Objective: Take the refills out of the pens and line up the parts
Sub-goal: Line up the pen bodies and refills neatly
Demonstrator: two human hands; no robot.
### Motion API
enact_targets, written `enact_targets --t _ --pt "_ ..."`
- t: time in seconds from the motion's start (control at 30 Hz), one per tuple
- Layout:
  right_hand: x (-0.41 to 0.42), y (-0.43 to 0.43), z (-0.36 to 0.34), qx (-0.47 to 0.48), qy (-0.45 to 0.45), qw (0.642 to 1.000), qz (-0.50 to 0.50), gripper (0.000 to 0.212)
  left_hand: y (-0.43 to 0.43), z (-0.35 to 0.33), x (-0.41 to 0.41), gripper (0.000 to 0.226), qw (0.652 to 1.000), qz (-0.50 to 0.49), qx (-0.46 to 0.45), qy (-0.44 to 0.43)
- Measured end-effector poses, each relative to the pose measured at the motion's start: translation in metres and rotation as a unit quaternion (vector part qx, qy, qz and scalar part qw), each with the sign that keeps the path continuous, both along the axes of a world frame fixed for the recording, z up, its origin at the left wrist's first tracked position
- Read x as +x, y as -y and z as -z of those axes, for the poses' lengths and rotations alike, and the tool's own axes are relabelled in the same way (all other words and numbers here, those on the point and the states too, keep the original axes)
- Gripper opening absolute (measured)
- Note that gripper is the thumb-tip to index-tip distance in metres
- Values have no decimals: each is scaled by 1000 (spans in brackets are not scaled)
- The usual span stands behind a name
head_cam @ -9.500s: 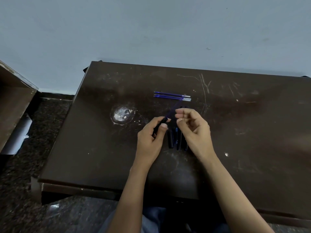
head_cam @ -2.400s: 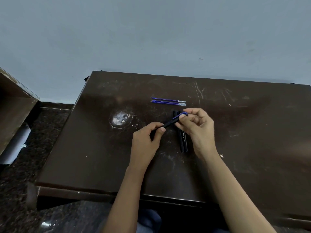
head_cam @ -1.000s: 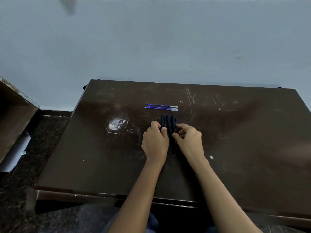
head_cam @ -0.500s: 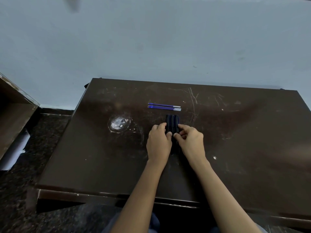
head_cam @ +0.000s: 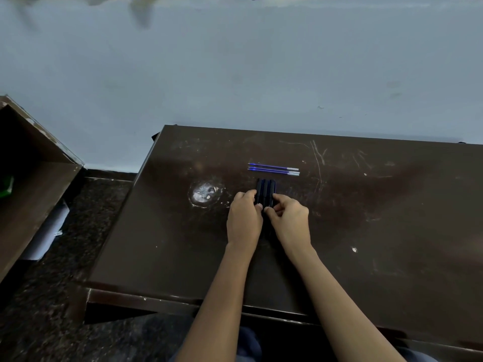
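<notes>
Three dark pen barrels lie side by side on the dark brown table, pointing away from me. My left hand presses against their left side with curled fingers and thumb. On their right side my right hand grips them the same way, so the near parts of the barrels are hidden between the hands. Just beyond the barrels, thin blue refills with pale tips lie parallel, crosswise to the barrels.
A whitish worn patch marks the table left of my hands. Scratches run across the far right of the top. A brown box or cabinet stands on the speckled floor at the left. A pale wall rises behind the table.
The pen held in the air 2.4 s ago now lies with the other barrels. Both hands have closed in on the bundle and have barely moved in the last second.
</notes>
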State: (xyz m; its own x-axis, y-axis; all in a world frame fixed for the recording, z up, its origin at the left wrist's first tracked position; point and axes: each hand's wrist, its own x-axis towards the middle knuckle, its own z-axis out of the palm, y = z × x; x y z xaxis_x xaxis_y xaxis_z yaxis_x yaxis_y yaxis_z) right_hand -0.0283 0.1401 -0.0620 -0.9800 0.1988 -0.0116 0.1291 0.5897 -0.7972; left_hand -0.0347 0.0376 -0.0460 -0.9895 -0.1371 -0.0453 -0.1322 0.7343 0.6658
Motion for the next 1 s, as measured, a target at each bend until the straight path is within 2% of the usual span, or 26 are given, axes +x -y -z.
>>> enact_targets --t 0.57,0.73,0.87,1.0 --pt "-1 3 -6 3 17 1000 -9 45 12 2 -5 42 1000 0 18 8" --pt "-9 -4 -10 -4 -13 1000 3 34 13 1 -6 41 1000 -8 26 8" --pt "-44 -16 -23 105 -85 991 1 31 13 0 -7 41 999 -26 43 2" --pt "-89 -26 -33 229 -20 967 -106 37 10 -5 -7 41 998 -30 54 -26"
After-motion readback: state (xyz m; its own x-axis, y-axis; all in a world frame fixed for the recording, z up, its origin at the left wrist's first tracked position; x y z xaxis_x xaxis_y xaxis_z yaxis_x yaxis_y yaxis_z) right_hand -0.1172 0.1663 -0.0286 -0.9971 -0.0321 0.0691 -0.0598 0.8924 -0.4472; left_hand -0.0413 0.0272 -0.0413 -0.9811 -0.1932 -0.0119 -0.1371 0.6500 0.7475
